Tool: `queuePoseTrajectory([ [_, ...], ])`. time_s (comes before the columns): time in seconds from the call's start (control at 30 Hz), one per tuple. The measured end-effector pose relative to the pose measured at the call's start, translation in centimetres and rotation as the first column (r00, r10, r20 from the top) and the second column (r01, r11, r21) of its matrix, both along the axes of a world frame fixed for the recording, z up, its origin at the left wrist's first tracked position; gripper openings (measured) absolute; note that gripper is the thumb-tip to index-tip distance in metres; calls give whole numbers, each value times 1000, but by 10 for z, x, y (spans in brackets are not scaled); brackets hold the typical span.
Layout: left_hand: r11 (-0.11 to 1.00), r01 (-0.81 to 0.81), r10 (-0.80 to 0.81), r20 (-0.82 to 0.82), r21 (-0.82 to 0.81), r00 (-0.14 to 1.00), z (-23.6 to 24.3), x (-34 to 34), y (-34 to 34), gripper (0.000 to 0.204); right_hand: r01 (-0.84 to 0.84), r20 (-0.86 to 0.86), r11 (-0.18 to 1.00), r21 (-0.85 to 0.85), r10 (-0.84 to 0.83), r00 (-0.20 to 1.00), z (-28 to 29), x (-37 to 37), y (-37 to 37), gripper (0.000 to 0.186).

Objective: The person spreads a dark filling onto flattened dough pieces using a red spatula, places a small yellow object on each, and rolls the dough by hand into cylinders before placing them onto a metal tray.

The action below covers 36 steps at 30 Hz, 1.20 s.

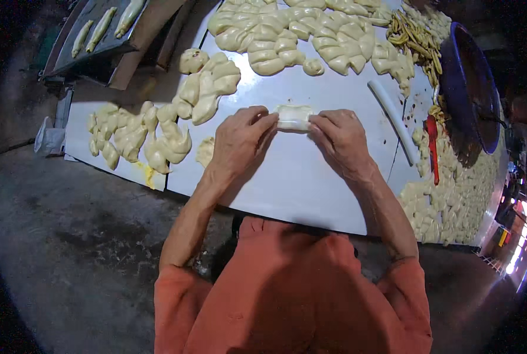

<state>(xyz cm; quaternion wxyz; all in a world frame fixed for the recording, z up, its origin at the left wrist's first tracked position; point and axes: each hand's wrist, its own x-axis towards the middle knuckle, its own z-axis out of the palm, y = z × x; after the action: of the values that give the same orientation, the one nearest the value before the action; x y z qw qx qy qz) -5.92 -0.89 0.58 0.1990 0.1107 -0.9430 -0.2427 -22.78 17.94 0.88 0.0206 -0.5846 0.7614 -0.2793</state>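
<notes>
A small flat piece of pale dough (293, 117) lies over the white tabletop (287, 177), pulled out between my two hands. My left hand (245, 133) pinches its left end between thumb and fingers. At the opposite end, my right hand (341, 137) pinches the dough the same way. A single lump of dough (205, 151) sits just left of my left wrist. Beyond my hands, large clusters of shiny dough pieces (269, 41) spread along the far side. A white rolling pin (392, 121) rests to the right of my right hand.
More dough heaps (136, 135) lie at the left. Shaped dough rolls (101, 29) sit on a dark tray at the upper left. To the right are a blue basin (470, 88) with dark contents, a red-handled tool (433, 147), sliced strips (415, 38) and many small dough pieces (446, 206).
</notes>
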Motion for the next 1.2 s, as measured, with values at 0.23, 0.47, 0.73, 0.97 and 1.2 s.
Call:
queuePoseTrajectory([
  [0.23,995,-15,18,30,-100,999,1,-7,6,25,0,-119,999,55,6,993,0,0,-1,32],
  [0.47,989,25,-16,58,-146,998,-1,-12,4,26,-30,-155,999,26,33,987,-4,-5,-6,26],
  [0.73,986,-16,22,37,-164,999,-8,-19,0,28,-14,-120,1000,6,14,993,-5,-10,-10,33],
  [0.97,992,-112,114,37,-63,993,-3,-32,-13,24,16,-21,998,67,-15,1000,4,-18,-19,34],
  [1.2,998,7,-3,67,-64,998,1,-33,-15,29,-2,25,997,75,0,1000,7,-18,-28,28],
])
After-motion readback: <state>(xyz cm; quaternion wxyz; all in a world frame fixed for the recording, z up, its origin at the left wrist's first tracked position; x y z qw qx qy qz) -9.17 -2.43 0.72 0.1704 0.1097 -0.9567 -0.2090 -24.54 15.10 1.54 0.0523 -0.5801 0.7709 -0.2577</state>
